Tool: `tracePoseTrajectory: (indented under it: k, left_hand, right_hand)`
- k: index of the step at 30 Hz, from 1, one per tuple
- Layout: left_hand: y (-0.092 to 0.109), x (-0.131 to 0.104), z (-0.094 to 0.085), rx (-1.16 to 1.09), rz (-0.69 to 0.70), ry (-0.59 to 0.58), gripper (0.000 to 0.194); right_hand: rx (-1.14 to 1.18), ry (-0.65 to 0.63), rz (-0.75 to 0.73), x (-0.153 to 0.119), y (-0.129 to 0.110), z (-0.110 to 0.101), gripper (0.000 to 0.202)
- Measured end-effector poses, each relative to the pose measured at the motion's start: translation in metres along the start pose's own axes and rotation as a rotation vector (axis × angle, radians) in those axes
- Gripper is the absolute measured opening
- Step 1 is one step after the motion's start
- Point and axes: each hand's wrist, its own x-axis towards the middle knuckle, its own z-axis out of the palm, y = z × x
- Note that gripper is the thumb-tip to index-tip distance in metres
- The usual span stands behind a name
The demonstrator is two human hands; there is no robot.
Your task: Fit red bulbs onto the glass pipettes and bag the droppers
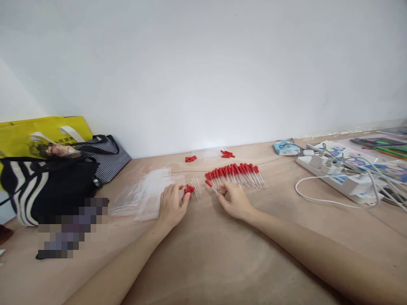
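Observation:
My right hand (233, 200) pinches the glass tube of a dropper (208, 183), whose red rubber bulb points up and left. Beside it lies a row of droppers (237, 170) with red bulbs away from me and clear tubes towards me. My left hand (172, 205) rests on the table with fingers curved and thumb apart, at the edge of a small pile of loose red rubber bulbs (188, 190). Whether a fingertip grips one of the bulbs is hard to see. Several bare glass tubes (196, 189) lie between my hands.
Clear zip bags (149, 190) lie left of my left hand. Further back are more red bulbs (190, 159) and a bag of tubes (212, 154). A power strip (337, 178) with white cables and a blue mask (286, 148) are at right. Bags (54, 186) stand at left.

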Motion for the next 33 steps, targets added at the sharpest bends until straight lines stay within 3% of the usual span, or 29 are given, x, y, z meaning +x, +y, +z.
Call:
tracePoseTrajectory:
  k: [6, 12, 18, 24, 33]
  left_hand:
    - [-0.009, -0.002, 0.004, 0.023, -0.072, -0.104, 0.021]
    - [-0.009, -0.001, 0.004, -0.049, -0.098, -0.193, 0.011]
    - [-0.010, 0.000, 0.004, -0.079, -0.110, -0.212, 0.013]
    - [-0.011, 0.001, 0.005, -0.041, -0.131, -0.223, 0.030]
    - [-0.017, 0.007, 0.000, -0.121, -0.181, -0.335, 0.025]
  right_hand:
    - [-0.249, 0.050, 0.087, 0.037, -0.019, 0.027, 0.015]
    - [-0.410, -0.017, 0.108, 0.049, -0.026, 0.041, 0.019]
    - [-0.407, -0.029, 0.115, 0.047, -0.025, 0.042, 0.020]
    - [-0.349, -0.026, 0.103, 0.046, -0.031, 0.040, 0.021]
    - [-0.391, -0.102, 0.218, 0.046, -0.036, 0.035, 0.024]
